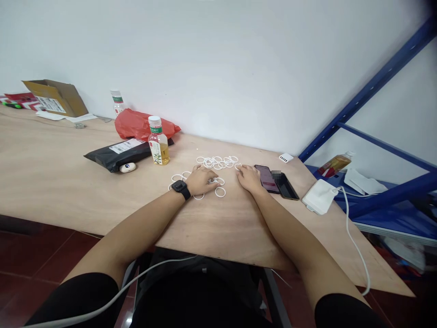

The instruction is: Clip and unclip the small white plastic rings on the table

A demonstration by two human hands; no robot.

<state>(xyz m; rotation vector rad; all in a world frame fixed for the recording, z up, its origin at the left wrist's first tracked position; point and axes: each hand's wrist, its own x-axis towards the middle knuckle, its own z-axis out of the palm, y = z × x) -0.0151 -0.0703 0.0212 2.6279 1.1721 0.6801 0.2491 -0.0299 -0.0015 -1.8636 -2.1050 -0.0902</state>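
Observation:
My left hand [202, 181], with a black watch [179, 186] on the wrist, rests palm down over several thin white rings, its thumb out to the right. Parts of those rings are hidden beneath it. One white ring [220, 196] lies just right of the thumb. Beyond both hands is a loose cluster of overlapping white rings [217, 163]. My right hand [249, 177] lies palm down on the table, fingers forward. Its fingertips are at a single white ring [236, 168]; whether they press on it I cannot tell.
Two phones [267, 178] lie right of my right hand, with a white adapter [320, 197] and cable farther right. A tea bottle [159, 143], black parcel [118, 152], red bag [131, 124] and cardboard box [66, 98] stand left. Blue shelving [378, 200] adjoins the wooden table [218, 228].

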